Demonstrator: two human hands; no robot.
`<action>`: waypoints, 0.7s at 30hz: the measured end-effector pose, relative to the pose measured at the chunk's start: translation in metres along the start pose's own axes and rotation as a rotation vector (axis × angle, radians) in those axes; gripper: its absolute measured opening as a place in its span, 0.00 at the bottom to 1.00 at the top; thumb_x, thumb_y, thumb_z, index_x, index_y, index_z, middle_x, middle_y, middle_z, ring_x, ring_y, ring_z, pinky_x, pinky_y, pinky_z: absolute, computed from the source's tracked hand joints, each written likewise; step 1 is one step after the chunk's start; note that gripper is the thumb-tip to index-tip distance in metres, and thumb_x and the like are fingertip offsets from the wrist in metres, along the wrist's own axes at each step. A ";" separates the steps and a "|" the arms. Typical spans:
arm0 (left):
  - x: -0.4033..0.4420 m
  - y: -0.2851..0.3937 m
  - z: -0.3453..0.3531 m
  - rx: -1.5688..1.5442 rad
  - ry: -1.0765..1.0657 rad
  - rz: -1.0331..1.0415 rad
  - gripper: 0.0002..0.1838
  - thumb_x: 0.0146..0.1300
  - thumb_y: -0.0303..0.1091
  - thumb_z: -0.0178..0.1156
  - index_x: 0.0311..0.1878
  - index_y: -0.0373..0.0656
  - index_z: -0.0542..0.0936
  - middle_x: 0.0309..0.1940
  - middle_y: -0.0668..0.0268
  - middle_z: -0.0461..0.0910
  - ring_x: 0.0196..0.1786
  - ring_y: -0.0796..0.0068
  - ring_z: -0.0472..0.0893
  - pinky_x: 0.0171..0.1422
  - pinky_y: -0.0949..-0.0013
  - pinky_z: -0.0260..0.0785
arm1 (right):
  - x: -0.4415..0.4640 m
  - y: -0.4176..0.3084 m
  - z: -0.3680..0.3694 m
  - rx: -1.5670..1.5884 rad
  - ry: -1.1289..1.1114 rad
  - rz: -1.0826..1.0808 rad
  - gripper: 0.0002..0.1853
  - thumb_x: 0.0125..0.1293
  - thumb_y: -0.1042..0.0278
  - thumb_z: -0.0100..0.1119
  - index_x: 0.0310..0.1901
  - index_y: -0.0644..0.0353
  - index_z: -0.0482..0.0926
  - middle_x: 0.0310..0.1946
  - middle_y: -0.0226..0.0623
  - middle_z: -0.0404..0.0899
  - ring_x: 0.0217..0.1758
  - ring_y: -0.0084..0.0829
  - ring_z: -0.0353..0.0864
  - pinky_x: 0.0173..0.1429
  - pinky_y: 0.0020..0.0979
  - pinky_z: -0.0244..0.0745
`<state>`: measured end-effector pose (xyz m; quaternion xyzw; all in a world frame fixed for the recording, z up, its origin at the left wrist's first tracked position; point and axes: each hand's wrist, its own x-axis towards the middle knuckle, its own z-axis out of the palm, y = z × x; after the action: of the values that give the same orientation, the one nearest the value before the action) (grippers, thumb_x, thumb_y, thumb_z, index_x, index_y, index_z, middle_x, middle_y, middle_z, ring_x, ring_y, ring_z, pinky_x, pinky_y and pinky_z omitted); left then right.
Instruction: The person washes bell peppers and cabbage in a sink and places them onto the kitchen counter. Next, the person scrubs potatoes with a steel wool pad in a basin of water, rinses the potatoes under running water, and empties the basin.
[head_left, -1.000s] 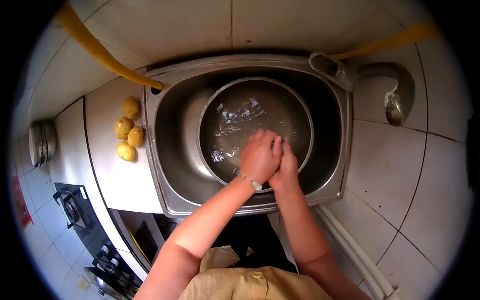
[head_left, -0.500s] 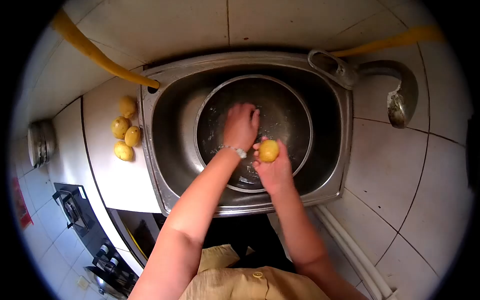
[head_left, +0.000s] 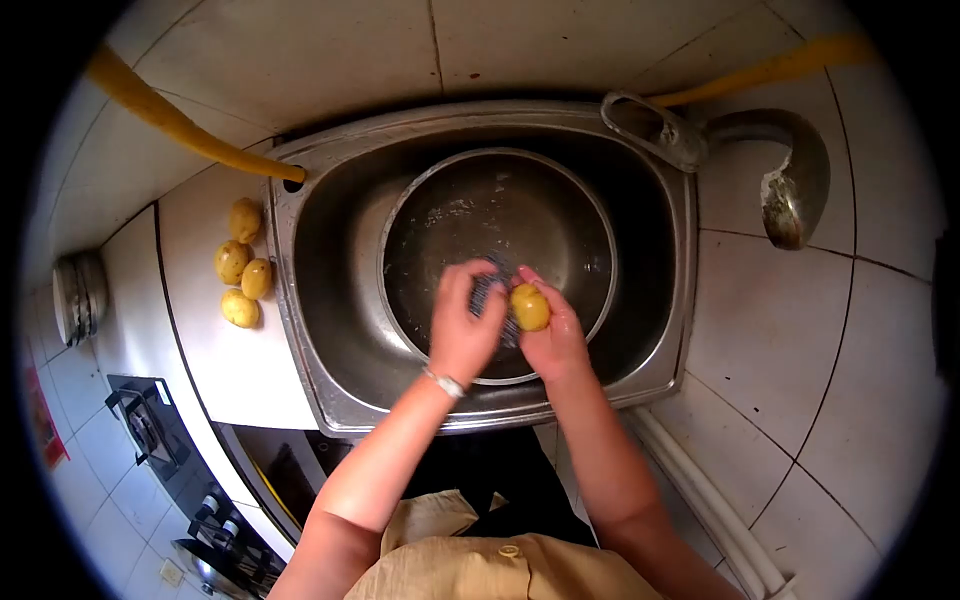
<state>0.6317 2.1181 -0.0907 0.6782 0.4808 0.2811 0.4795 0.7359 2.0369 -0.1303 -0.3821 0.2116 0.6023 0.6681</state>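
Over the near part of a round metal basin [head_left: 386,262] in the sink, my right hand [head_left: 556,342] cradles a yellow potato [head_left: 530,308] with its palm turned up. My left hand [head_left: 465,318], with a bracelet at the wrist, grips a grey scouring pad [head_left: 483,290] that looks like steel wool. The pad is right beside the potato; whether they touch is hard to tell. Water with bubbles lies in the basin. Several more potatoes [head_left: 232,262] sit on the white counter left of the sink.
The steel sink [head_left: 684,300] has a raised rim around the basin. At its back right corner is a metal faucet [head_left: 680,140], and a ladle-like curved metal piece [head_left: 797,195] extends right. A yellow hose [head_left: 190,120] enters the rim's left corner. A gas stove [head_left: 150,425] stands lower left.
My left hand has come up out of the basin water toward my body, and the scouring pad now shows in it. My right hand still holds the potato, slightly lower.
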 end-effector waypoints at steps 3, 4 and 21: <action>-0.006 0.023 0.009 0.232 -0.092 0.268 0.10 0.55 0.34 0.63 0.38 0.39 0.78 0.38 0.53 0.75 0.43 0.50 0.74 0.52 0.57 0.67 | -0.019 0.011 0.032 -0.053 0.244 -0.018 0.14 0.69 0.56 0.45 0.46 0.56 0.72 0.35 0.33 0.75 0.42 0.27 0.75 0.44 0.28 0.71; 0.005 0.015 0.011 0.231 -0.092 0.268 0.10 0.55 0.34 0.63 0.38 0.39 0.78 0.38 0.53 0.75 0.43 0.50 0.74 0.52 0.57 0.67 | -0.022 0.011 0.030 -0.053 0.244 -0.019 0.14 0.69 0.56 0.45 0.46 0.56 0.72 0.35 0.33 0.75 0.42 0.27 0.75 0.44 0.28 0.71; 0.046 -0.008 0.030 0.286 -0.206 -0.022 0.12 0.64 0.40 0.52 0.36 0.42 0.78 0.33 0.54 0.77 0.41 0.49 0.77 0.44 0.53 0.71 | -0.033 0.002 0.036 -0.615 0.172 -0.077 0.11 0.71 0.58 0.38 0.43 0.55 0.67 0.28 0.35 0.70 0.21 0.22 0.67 0.17 0.20 0.54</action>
<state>0.6716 2.1496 -0.1135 0.7593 0.4716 0.1334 0.4281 0.7212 2.0428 -0.0843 -0.6235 0.0606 0.5776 0.5233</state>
